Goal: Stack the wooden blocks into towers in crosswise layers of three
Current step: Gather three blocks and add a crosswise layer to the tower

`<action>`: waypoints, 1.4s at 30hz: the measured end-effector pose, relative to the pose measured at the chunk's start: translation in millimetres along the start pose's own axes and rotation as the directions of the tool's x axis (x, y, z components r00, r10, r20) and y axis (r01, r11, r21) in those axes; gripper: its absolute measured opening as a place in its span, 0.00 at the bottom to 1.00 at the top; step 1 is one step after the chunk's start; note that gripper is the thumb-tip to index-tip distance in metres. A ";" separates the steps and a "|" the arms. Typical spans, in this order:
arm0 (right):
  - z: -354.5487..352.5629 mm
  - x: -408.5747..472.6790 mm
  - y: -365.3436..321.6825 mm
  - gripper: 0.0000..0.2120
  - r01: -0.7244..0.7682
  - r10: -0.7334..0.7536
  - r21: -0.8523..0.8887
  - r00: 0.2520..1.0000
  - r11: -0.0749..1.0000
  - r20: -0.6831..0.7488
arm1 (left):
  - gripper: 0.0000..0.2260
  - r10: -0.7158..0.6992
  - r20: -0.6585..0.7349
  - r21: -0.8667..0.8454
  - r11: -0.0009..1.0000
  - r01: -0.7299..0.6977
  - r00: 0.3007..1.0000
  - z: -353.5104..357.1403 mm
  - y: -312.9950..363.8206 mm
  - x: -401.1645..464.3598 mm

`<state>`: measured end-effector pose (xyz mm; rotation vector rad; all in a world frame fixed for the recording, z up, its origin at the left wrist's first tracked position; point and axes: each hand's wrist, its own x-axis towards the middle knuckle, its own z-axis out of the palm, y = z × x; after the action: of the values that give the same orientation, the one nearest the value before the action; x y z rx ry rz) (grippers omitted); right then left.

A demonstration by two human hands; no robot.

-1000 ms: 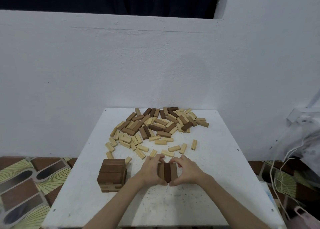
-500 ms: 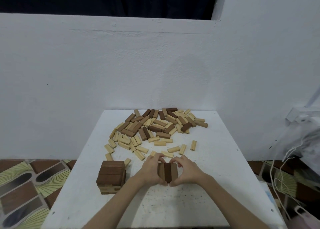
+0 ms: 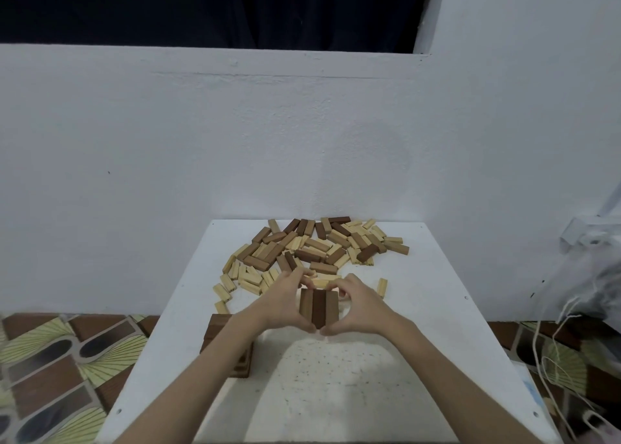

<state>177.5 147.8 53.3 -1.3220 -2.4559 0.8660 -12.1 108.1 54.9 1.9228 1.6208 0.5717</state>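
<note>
Three wooden blocks [image 3: 318,306] lie side by side as one layer, a dark one between two lighter brown ones. My left hand [image 3: 280,305] presses its left side and my right hand [image 3: 358,307] presses its right side, thumbs meeting at the near end. The layer looks raised off the white table [image 3: 420,326]. A short finished tower [image 3: 220,329] with a dark top stands at the left, mostly hidden behind my left forearm. A heap of loose light and dark blocks [image 3: 316,245] covers the table's far half.
A white wall rises right behind the table. Patterned floor tiles [image 3: 50,359] lie to the left. A plastic bag with white cords [image 3: 591,292] hangs at the right. A single light block [image 3: 381,287] lies just right of my right hand.
Both hands with the three-block layer sit higher and farther from me than before, over the scattered light blocks. My left forearm now covers much of the short tower.
</note>
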 end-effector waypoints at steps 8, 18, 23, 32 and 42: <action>9.6 17.5 -56.3 0.36 0.100 -0.100 -0.069 0.995 0.993 0.008 | 0.40 -0.057 -0.036 -0.030 0.998 0.056 0.998 -53.4 -17.7 -34.4; 46.7 33.8 -112.0 0.38 0.154 -0.144 -0.139 0.987 0.978 0.077 | 0.40 -0.160 -0.021 -0.021 0.987 0.159 0.987 -88.6 -55.4 -79.2; 61.1 34.8 -117.0 0.37 0.147 -0.129 -0.171 0.985 0.974 0.111 | 0.41 -0.177 -0.013 -0.026 0.984 0.177 0.984 -85.2 -65.3 -89.9; 75.5 32.3 -121.2 0.38 0.133 -0.105 -0.191 0.983 0.973 0.148 | 0.39 -0.174 0.015 -0.003 0.985 0.174 0.985 -80.0 -74.6 -98.6; 76.1 29.3 -122.9 0.37 0.116 -0.080 -0.206 0.982 0.972 0.173 | 0.40 -0.185 0.045 -0.005 0.983 0.186 0.982 -75.2 -79.4 -98.0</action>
<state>42.1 90.0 62.7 -1.2245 -2.7852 0.7285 -137.2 31.6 62.7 1.7411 1.7422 0.4564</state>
